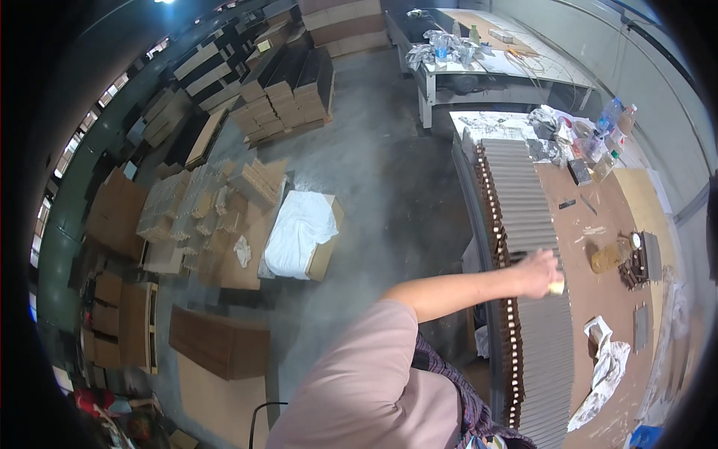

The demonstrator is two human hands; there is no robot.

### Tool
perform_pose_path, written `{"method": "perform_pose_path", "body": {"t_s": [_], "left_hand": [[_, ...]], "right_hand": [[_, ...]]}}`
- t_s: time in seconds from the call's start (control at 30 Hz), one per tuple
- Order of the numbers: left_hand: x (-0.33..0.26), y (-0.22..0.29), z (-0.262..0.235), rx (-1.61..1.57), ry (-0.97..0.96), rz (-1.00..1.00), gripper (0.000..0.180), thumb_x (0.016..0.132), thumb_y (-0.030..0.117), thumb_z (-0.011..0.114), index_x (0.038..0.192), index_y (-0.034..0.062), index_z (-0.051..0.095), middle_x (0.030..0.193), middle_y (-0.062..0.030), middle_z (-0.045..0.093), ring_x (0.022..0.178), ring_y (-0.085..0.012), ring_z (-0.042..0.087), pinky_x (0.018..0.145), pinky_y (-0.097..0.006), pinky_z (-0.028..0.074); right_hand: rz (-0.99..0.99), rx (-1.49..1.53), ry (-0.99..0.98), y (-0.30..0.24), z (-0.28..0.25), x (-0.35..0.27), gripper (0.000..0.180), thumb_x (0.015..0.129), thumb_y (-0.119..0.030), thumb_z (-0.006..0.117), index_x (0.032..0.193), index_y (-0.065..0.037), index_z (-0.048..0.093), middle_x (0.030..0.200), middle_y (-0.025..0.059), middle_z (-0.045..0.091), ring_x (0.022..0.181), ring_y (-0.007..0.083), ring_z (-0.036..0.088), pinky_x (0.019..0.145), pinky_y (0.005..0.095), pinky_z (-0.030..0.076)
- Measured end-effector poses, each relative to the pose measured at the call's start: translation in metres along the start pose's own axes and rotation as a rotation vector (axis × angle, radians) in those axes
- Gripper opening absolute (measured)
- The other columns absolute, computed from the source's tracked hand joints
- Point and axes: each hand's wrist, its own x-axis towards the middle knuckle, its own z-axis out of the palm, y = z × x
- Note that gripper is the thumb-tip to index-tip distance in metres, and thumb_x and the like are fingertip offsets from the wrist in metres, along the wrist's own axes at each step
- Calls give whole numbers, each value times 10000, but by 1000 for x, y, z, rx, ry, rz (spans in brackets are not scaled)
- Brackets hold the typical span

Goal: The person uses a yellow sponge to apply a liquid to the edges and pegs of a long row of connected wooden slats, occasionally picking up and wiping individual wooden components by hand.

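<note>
My left hand [536,275] reaches across the bench with its fingers closed on a small pale yellow block [556,287], whose kind I cannot make out. Beneath it lies a long row of grey strips [516,194], packed side by side along the bench's near edge. Whether the block touches the strips is hidden by the hand. Brown ends with whitish spots line the row's left side. Just beyond the hand stands a jar of yellowish-brown stuff [606,259]. My right hand is out of the picture.
A stained white cloth [600,367] lies on the brown bench top [591,224]. Bottles [604,166] and crumpled plastic crowd its far end. A second table [516,71] stands behind. Stacked boards [280,97] and a white cloth-covered box [299,232] stand on the floor at left.
</note>
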Motion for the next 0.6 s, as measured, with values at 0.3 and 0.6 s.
{"method": "perform_pose_path", "body": {"t_s": [0.3, 0.6], "left_hand": [[12, -75, -55, -148, 76, 277, 273, 801, 176, 693, 1063, 208, 763, 961, -53, 638, 1002, -265, 582, 846, -432, 471], [67, -125, -45, -114, 78, 365, 284, 760, 134, 736, 1043, 130, 765, 910, -82, 680, 923, -317, 627, 801, -420, 526]], "right_hand": [[482, -13, 78, -21, 9, -71, 450, 985, -147, 621, 1389, 44, 575, 1306, 211, 665, 1189, 292, 644, 1033, 401, 501], [687, 232, 293, -108, 6, -137, 451, 973, -132, 640, 1386, 41, 588, 1288, 210, 679, 1169, 282, 661, 1015, 400, 519]]}}
